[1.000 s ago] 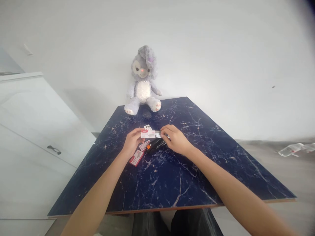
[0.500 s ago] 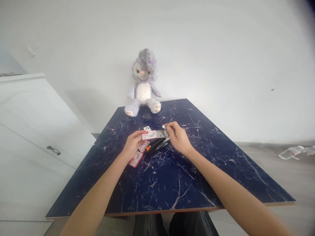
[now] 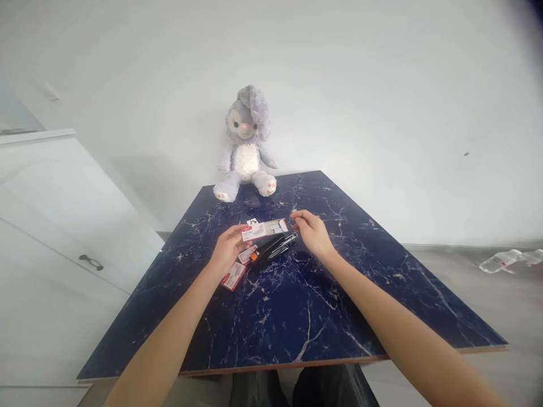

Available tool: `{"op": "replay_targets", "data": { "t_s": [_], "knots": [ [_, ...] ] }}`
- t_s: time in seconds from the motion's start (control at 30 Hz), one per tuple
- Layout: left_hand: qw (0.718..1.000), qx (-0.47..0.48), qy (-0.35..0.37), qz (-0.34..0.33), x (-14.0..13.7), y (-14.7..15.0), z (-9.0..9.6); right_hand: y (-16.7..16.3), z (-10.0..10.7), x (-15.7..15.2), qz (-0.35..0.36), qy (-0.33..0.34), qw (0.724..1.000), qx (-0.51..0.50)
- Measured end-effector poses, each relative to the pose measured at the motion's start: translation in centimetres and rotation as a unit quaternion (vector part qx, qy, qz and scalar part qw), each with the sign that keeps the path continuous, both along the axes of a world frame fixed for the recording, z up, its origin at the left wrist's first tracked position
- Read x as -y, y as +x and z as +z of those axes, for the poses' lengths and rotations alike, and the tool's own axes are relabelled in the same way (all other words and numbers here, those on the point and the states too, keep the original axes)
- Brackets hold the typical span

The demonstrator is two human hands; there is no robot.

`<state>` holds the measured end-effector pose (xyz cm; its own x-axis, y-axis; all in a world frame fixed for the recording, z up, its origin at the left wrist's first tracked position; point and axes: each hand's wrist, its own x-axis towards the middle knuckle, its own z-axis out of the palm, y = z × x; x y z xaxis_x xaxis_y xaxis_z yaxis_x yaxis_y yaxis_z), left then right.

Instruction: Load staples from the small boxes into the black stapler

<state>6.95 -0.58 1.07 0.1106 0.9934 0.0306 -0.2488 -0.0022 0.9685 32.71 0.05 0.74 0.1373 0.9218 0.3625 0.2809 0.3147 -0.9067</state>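
Observation:
My left hand is closed around one end of a red-and-white staple box. Its flap end, pointing right, stands open and shows a pale inside. Just off that end, my right hand pinches a small silvery strip of staples, mostly covered by the fingers. Below the box a black stapler with an orange part lies on the table, its metal arm spread toward the right hand. Beside the stapler's left end is a smaller red-and-white box, and a further red-and-white box lies nearer me.
A lilac plush rabbit sits at the back of the dark blue marbled table, against the wall. To the left stands a white cabinet with a dark handle. Clear plastic lies on the floor at right.
My right hand has drawn a little to the right, away from the box's open end, with the silvery strip. The box in my left hand has shifted slightly left.

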Motion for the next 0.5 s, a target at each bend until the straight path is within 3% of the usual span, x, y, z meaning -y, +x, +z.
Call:
{"op": "replay_targets", "data": {
  "t_s": [0.17,0.33,0.5],
  "knots": [
    [1.0,0.025,-0.004,0.007,-0.1,-0.1,0.2,-1.0,0.3,0.5,0.105,-0.039,0.991,-0.078],
    [0.999,0.047,-0.004,-0.026,0.1,-0.2,0.8,-1.2,1.0,1.0,0.102,-0.06,0.979,-0.163],
    [0.997,-0.046,0.046,-0.035,0.6,0.4,0.6,-1.4,1.3,1.3,0.128,-0.04,0.974,-0.181]
  ]
}}
